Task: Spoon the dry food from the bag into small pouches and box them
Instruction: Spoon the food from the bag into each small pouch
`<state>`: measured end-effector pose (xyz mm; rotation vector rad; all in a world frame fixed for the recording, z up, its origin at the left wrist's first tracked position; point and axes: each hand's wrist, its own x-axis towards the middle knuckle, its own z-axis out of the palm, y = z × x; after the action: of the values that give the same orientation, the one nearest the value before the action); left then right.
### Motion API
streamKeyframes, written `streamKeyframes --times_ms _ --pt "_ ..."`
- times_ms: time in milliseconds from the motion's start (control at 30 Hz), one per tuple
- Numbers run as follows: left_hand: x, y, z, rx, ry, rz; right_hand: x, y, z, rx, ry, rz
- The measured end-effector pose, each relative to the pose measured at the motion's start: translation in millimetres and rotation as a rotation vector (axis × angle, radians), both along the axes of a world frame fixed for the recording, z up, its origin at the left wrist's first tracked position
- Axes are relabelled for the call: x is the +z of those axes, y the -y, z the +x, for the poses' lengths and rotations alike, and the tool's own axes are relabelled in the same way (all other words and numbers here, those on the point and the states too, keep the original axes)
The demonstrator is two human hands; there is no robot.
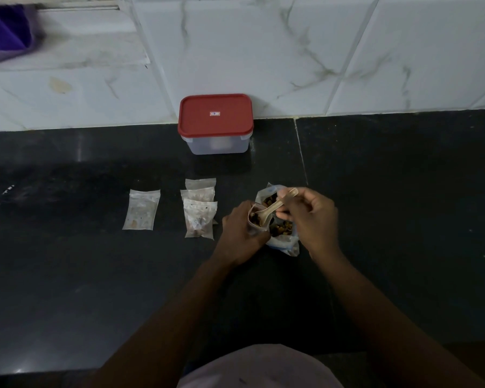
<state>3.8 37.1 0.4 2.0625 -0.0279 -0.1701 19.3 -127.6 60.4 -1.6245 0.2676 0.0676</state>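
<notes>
Now a small clear pouch [256, 219], gripped by the left hand [241, 228] against the crumpled clear food bag [283, 242], is fed by a pale plastic spoon [275, 205] pinched in the right hand [311, 217], four other pouches [199, 217] laid aside, red-lidded plastic box [216, 124] unopened.

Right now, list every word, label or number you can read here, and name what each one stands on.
Nothing reads clearly.
Sticker on the red lid: white with a red edge, print too small to read.
Bag: bluish print, blurred, unreadable.
Loose pouches: no print shows.
Spoon: no marking shows.
</notes>
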Motion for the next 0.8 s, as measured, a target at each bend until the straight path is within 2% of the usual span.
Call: streamKeyframes --times_ms 133,200,267,367,467,633,800 --pt "0 0 0 0.001 0.006 -0.025 -2 1 -9 0.216 0.14 -0.244" --pt "0 -1 0 0.0 0.007 -0.031 -1 3 -12 0.303 0.285 -0.371" --pt "1 -2 0 0.004 0.002 -0.042 0 6 -14 0.32 0.425 -0.411" --pt "2 -4 -1 0.007 -0.011 -0.063 1 11 -15 0.332 0.529 -0.412" --pt "2 -5 -2 0.011 -0.04 -0.078 -1 16 -17 0.279 0.499 -0.371" --pt "2 -6 -5 0.054 -0.045 -0.12 4 25 -10 -0.081 0.244 -0.044" --pt "-3 -7 -12 0.055 -0.072 -0.128 -13 42 6 -0.035 0.244 -0.302"
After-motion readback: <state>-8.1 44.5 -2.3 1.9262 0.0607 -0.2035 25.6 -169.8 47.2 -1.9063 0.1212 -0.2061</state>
